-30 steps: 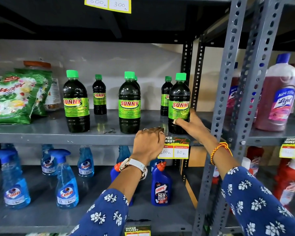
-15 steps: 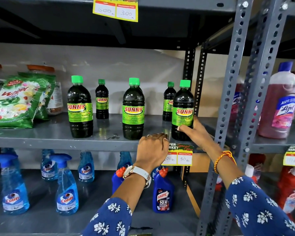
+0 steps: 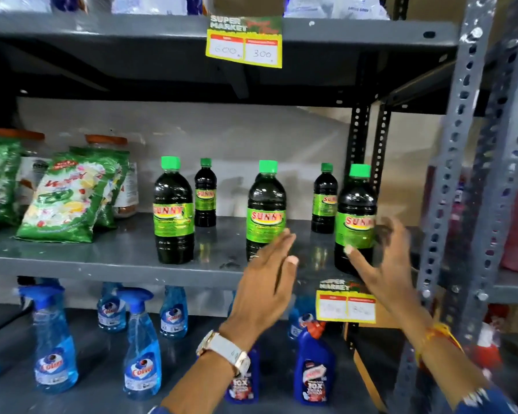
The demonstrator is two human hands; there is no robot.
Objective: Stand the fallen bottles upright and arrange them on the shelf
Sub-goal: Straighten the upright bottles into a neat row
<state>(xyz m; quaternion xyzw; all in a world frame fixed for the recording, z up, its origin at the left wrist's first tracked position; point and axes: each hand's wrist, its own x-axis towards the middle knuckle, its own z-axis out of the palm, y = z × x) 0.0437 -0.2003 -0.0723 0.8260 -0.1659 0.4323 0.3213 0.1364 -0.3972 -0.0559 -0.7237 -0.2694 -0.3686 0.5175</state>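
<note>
Several dark Sunny bottles with green caps stand upright on the grey middle shelf (image 3: 72, 258): a left front bottle (image 3: 173, 210), a middle front bottle (image 3: 266, 207), a right front bottle (image 3: 355, 216), and two smaller ones behind, the left back bottle (image 3: 205, 193) and the right back bottle (image 3: 324, 198). My left hand (image 3: 266, 282) is open, fingers spread, just in front of the middle bottle's base. My right hand (image 3: 386, 258) is open beside the right front bottle, fingers blurred, holding nothing.
Green detergent pouches (image 3: 69, 195) lean at the shelf's left. Blue Colin spray bottles (image 3: 141, 345) and Harpic bottles (image 3: 313, 363) fill the lower shelf. A price tag (image 3: 346, 306) hangs on the shelf edge. Grey perforated uprights (image 3: 452, 180) stand close on the right.
My left hand lifted off the shelf edge and opened. My right hand let go of the right front bottle and pulled back. The view tilted upward.
</note>
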